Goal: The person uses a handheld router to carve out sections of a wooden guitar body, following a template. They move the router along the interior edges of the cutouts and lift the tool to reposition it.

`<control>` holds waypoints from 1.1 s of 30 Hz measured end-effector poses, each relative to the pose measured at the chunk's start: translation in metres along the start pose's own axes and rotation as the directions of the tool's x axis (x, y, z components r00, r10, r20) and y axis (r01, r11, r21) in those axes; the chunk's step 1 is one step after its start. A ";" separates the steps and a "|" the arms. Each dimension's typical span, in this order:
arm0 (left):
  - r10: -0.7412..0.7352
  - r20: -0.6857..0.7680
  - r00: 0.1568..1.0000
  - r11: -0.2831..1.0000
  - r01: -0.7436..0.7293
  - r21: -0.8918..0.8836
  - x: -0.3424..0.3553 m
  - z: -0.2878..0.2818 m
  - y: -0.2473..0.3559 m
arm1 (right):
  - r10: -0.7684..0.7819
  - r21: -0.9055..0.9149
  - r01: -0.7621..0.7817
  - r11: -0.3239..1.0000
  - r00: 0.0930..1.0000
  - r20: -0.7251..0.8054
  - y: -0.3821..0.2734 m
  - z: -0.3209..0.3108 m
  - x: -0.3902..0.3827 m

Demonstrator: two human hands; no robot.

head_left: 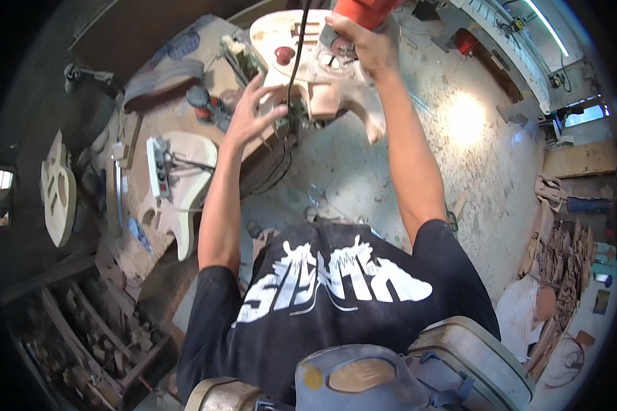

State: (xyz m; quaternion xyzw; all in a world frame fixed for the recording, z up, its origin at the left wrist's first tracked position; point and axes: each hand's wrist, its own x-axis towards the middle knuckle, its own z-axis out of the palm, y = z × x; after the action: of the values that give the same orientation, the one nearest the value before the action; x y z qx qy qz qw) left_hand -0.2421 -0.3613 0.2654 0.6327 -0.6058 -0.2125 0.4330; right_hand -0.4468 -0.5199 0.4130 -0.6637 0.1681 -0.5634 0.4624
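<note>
1. The pale wooden guitar body [274,31] is placed beneath the right hand [376,51] and just beyond the left hand [249,122]; it is judged stiff and fairly heavy, with thinner horns that could be chipped.
2. The orange-red power tool [363,9] is gripped by the right hand, the fingers being curled around its lower part. It is likely to be dense and top-heavy, so a firm hold low on the housing seems best.
3. The left hand is spread, with nothing seen to be held; whether the guitar body is touched by its fingertips cannot be told.
4. For the guitar body, a hold on the thick outer rim, ahead of the left hand, is judged safest; sanded wood may be slippery if dusty.
5. The thin black cable [297,61] is hung between the hands, and part of the guitar body is covered by it.
6. The tool's top is cut off above the right hand, and its working tip is hard to make out.
</note>
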 end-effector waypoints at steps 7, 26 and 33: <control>-0.276 0.077 0.958 0.947 0.284 -0.151 0.010 0.011 0.001 | 0.199 0.342 -0.189 0.921 0.980 0.006 -0.026 -0.013 0.008; -0.095 -0.317 0.944 0.972 0.157 0.176 -0.029 0.056 0.025 | -0.017 0.008 0.017 1.000 1.000 0.006 -0.059 -0.025 -0.019; 0.146 -0.109 0.983 0.963 -0.116 0.245 -0.013 0.037 0.051 | -0.054 -0.261 0.030 0.965 0.995 -0.085 -0.053 -0.026 -0.022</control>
State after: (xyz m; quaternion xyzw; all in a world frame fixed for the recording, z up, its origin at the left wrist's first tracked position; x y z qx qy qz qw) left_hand -0.3034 -0.3543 0.2838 0.6505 -0.6389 -0.0690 0.4047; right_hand -0.4932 -0.4877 0.4412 -0.6954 0.2472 -0.5760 0.3515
